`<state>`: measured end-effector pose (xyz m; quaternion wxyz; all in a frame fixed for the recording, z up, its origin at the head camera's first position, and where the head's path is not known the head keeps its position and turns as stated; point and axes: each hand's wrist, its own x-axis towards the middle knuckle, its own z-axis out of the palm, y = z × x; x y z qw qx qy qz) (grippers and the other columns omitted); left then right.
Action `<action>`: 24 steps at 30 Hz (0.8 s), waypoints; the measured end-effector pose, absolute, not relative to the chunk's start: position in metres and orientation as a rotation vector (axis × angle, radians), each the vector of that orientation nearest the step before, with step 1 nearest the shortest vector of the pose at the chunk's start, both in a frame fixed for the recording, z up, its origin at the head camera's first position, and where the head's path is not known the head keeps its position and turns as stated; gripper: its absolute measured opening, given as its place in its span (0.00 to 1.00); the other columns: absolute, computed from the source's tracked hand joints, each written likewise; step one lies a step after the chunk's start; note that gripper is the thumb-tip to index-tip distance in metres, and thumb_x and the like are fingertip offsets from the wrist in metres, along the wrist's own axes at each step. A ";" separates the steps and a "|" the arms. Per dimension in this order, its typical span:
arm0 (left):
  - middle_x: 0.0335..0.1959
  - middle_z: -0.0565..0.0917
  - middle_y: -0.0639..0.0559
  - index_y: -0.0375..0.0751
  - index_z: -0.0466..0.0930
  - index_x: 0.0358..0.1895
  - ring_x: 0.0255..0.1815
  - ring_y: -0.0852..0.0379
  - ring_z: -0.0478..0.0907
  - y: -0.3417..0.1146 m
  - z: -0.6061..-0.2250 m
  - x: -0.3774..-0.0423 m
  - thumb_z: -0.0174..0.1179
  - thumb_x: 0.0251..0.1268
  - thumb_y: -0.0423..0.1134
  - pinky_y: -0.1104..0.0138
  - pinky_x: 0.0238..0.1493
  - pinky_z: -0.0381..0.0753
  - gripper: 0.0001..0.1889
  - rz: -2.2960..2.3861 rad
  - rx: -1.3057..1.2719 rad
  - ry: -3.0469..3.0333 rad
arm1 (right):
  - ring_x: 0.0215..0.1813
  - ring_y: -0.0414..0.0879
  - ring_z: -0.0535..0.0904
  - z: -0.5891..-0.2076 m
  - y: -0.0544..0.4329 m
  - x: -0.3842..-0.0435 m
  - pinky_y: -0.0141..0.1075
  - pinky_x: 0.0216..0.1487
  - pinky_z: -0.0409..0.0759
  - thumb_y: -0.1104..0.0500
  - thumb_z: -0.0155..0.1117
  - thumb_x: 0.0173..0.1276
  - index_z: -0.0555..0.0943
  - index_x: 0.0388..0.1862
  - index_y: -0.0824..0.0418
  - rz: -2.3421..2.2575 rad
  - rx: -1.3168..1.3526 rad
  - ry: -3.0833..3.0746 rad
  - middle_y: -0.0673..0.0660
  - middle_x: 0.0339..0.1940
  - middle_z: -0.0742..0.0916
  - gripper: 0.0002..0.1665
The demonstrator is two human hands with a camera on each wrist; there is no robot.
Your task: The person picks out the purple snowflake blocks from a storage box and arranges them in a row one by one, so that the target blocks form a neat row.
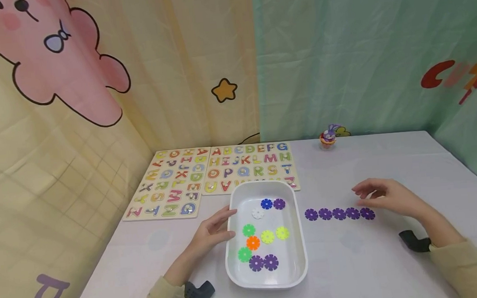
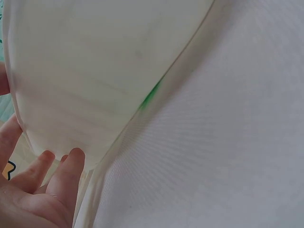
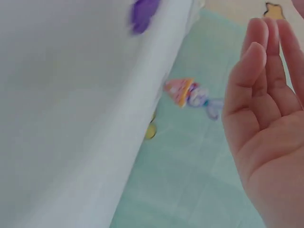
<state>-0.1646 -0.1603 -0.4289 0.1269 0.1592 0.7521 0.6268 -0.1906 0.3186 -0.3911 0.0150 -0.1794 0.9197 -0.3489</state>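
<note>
A white tray (image 1: 236, 278) holds snowflake-shaped plastic discs: one blue disc (image 1: 266, 204), one white disc (image 1: 258, 213), one orange disc (image 1: 253, 243), two green, two yellow and 3 purple. At its left side my left hand (image 1: 208, 232) grips the rim, thumb and a finger over the edge; in the left wrist view other fingertips (image 2: 76, 154) touch the outer wall. Right of the tray, several purple discs (image 1: 339, 214) form a straight row on the table. My right hand (image 1: 395, 198) hovers by the row's right end, fingers loosely bent, holding nothing.
Two wooden alphabet boards (image 1: 202, 202) lie behind and left of the tray, which overlaps one board's front edge. A small bunny figurine (image 1: 327, 138) stands at the table's back edge. Printed curtains (image 1: 198, 55) hang behind. Dark wrist devices (image 1: 199, 292) sit by both sleeves.
</note>
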 end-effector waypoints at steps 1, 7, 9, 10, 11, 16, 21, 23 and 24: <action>0.74 0.54 0.46 0.42 0.70 0.64 0.72 0.44 0.54 -0.160 -0.429 -0.165 0.62 0.59 0.34 0.45 0.67 0.56 0.28 1.822 0.462 2.193 | 0.39 0.37 0.76 -0.389 0.313 -0.192 0.28 0.39 0.79 0.53 0.68 0.60 0.80 0.51 0.62 -1.099 -0.589 2.860 0.57 0.42 0.84 0.22; 0.74 0.54 0.47 0.42 0.70 0.65 0.72 0.44 0.54 -0.160 -0.430 -0.165 0.61 0.59 0.34 0.45 0.66 0.57 0.27 1.818 0.452 2.194 | 0.40 0.39 0.78 -0.370 0.275 -0.208 0.32 0.41 0.80 0.54 0.68 0.60 0.81 0.49 0.60 -1.174 -0.772 2.742 0.56 0.42 0.84 0.19; 0.74 0.54 0.46 0.41 0.70 0.65 0.72 0.44 0.54 -0.160 -0.430 -0.165 0.61 0.59 0.33 0.44 0.66 0.57 0.27 1.817 0.447 2.198 | 0.40 0.41 0.78 -0.364 0.261 -0.215 0.33 0.42 0.81 0.53 0.68 0.60 0.81 0.48 0.58 -1.181 -0.816 2.689 0.56 0.42 0.84 0.18; 0.74 0.54 0.47 0.42 0.70 0.64 0.72 0.44 0.54 -0.160 -0.430 -0.165 0.61 0.59 0.33 0.44 0.66 0.57 0.27 1.814 0.443 2.201 | 0.40 0.41 0.79 -0.361 0.255 -0.218 0.33 0.43 0.81 0.53 0.69 0.60 0.81 0.48 0.57 -1.179 -0.837 2.665 0.56 0.41 0.84 0.18; 0.74 0.54 0.47 0.42 0.70 0.64 0.72 0.44 0.54 -0.160 -0.430 -0.165 0.61 0.59 0.33 0.44 0.66 0.57 0.27 1.814 0.440 2.203 | 0.40 0.42 0.79 -0.358 0.249 -0.221 0.34 0.44 0.81 0.53 0.69 0.60 0.81 0.47 0.57 -1.179 -0.855 2.640 0.55 0.42 0.84 0.18; 0.74 0.54 0.47 0.43 0.70 0.64 0.72 0.44 0.54 -0.160 -0.430 -0.164 0.61 0.59 0.34 0.45 0.66 0.57 0.27 1.822 0.440 2.198 | 0.42 0.45 0.79 -0.347 0.218 -0.231 0.37 0.46 0.82 0.52 0.70 0.58 0.80 0.48 0.57 -1.146 -0.899 2.548 0.54 0.43 0.84 0.19; 0.74 0.54 0.47 0.43 0.70 0.64 0.72 0.44 0.54 -0.160 -0.431 -0.165 0.62 0.59 0.35 0.44 0.67 0.56 0.28 1.817 0.449 2.203 | 0.43 0.46 0.78 -0.343 0.190 -0.239 0.39 0.47 0.81 0.53 0.70 0.58 0.80 0.50 0.61 -1.084 -0.955 2.473 0.57 0.44 0.84 0.22; 0.74 0.54 0.47 0.42 0.70 0.65 0.72 0.44 0.53 -0.160 -0.430 -0.165 0.62 0.58 0.35 0.44 0.67 0.55 0.28 1.816 0.447 2.202 | 0.42 0.45 0.79 -0.344 0.182 -0.243 0.37 0.47 0.81 0.54 0.71 0.58 0.80 0.50 0.62 -1.053 -0.983 2.443 0.56 0.43 0.84 0.23; 0.74 0.54 0.47 0.41 0.69 0.65 0.72 0.44 0.53 -0.160 -0.430 -0.164 0.62 0.58 0.35 0.44 0.67 0.55 0.28 1.817 0.447 2.202 | 0.42 0.45 0.79 -0.345 0.178 -0.245 0.38 0.47 0.81 0.54 0.71 0.58 0.80 0.49 0.62 -1.037 -0.996 2.431 0.56 0.43 0.84 0.22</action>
